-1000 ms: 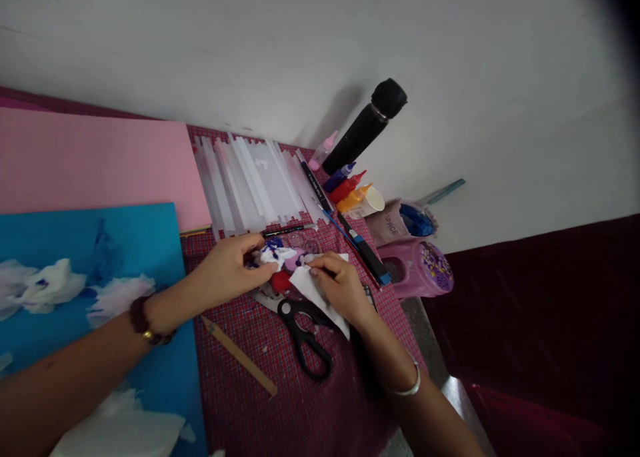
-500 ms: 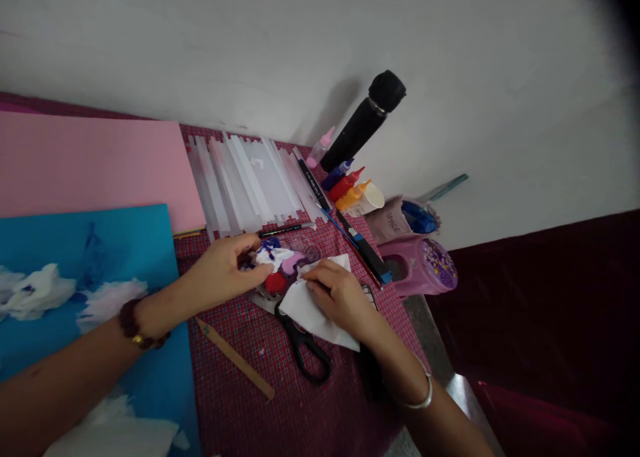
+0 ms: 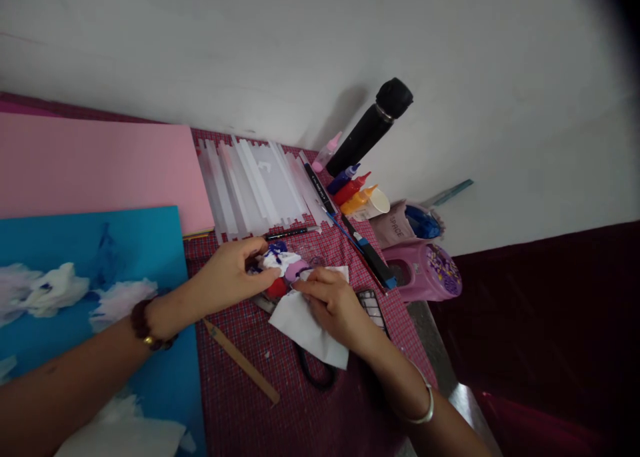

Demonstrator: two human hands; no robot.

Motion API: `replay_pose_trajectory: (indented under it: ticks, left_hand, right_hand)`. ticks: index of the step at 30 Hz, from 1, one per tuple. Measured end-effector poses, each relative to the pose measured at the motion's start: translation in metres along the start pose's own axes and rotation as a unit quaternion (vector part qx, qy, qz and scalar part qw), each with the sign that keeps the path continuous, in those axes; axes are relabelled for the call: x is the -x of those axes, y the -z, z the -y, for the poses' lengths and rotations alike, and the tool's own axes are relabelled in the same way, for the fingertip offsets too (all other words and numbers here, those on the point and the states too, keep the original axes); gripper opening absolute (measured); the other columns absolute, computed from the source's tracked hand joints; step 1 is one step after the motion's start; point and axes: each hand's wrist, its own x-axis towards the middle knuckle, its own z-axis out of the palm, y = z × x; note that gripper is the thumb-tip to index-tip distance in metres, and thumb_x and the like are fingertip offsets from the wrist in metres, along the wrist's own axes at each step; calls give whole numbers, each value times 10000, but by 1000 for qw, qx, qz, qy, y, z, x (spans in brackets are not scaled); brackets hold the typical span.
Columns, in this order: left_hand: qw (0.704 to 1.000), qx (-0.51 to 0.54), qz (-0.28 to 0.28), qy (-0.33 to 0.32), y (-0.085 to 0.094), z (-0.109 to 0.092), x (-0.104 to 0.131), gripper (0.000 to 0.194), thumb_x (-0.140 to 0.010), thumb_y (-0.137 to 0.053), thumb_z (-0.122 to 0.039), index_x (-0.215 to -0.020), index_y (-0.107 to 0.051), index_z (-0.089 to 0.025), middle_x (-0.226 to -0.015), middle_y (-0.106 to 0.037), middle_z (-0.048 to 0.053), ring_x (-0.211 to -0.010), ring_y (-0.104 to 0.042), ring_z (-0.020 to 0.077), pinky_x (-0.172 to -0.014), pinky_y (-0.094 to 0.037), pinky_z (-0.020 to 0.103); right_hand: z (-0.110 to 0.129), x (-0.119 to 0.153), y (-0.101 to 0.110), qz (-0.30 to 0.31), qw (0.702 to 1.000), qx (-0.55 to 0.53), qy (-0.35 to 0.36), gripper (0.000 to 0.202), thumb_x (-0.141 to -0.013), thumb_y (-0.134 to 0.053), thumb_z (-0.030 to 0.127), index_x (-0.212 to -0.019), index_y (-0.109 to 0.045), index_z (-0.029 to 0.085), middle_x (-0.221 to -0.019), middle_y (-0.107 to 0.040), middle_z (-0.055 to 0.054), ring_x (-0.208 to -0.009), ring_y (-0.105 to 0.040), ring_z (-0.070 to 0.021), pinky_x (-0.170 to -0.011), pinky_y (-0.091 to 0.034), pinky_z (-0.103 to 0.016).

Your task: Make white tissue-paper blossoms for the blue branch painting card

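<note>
My left hand (image 3: 239, 269) is curled round the left side of a small paint palette (image 3: 267, 302), thumb near the white paint. Dabs of white, blue, lilac and red paint (image 3: 277, 288) fill it. My right hand (image 3: 336, 304) pinches a white tissue (image 3: 313, 334), its fingertips at the lilac paint on the palette's right side. The tissue hangs over a pair of black-handled scissors (image 3: 320, 381), hiding most of them. On the left lies a blue sheet (image 3: 165, 390) with white tissue clumps (image 3: 55, 289) on it.
Translucent strips (image 3: 260, 190) lie behind the palette. Paint bottles (image 3: 353, 189), a paper cup (image 3: 379, 202) and a black flask (image 3: 367, 127) stand by the wall. A box cutter (image 3: 373, 257), brushes, a wooden stick (image 3: 243, 360) and a pink sheet (image 3: 100, 167) lie around. A pink stool (image 3: 425, 270) stands beyond.
My right hand has shifted the tissue slightly left and down, so it covers more of the scissors. My left hand keeps its place at the palette. The view has moved a little.
</note>
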Motion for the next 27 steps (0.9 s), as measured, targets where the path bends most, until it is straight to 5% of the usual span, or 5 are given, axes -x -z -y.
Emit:
replay_pose_trajectory:
  ticks: [11, 18, 27]
  left_hand:
    - [1000, 22, -7, 5, 0, 4, 0, 176, -777, -562, -337, -734, -550, -167, -656, -519, -24, -617, -482, 121, -521, -352, 220]
    - [996, 79, -3, 28, 5, 0, 0, 239, -769, -567, -386, -679, -513, -172, -622, -467, -37, -579, -440, 107, -489, -330, 209]
    - [998, 24, -12, 58, 4, -7, -4, 219, -729, -561, -375, -660, -526, -170, -589, -453, -38, -552, -429, 106, -467, -294, 214]
  right_hand:
    - [12, -9, 4, 61, 993, 98, -33, 330, -881, -496, 65, -1131, -649, 216, -939, -647, -58, -908, -564, -191, -793, -370, -339]
    - [11, -10, 2, 45, 992, 113, -31, 294, -882, -503, 77, -1090, -658, 216, -922, -654, -53, -908, -569, -195, -796, -366, -342]
    - [0, -10, -4, 3, 995, 94, -29, 227, -880, -513, 86, -991, -679, 196, -873, -663, -52, -840, -591, -181, -769, -405, -320]
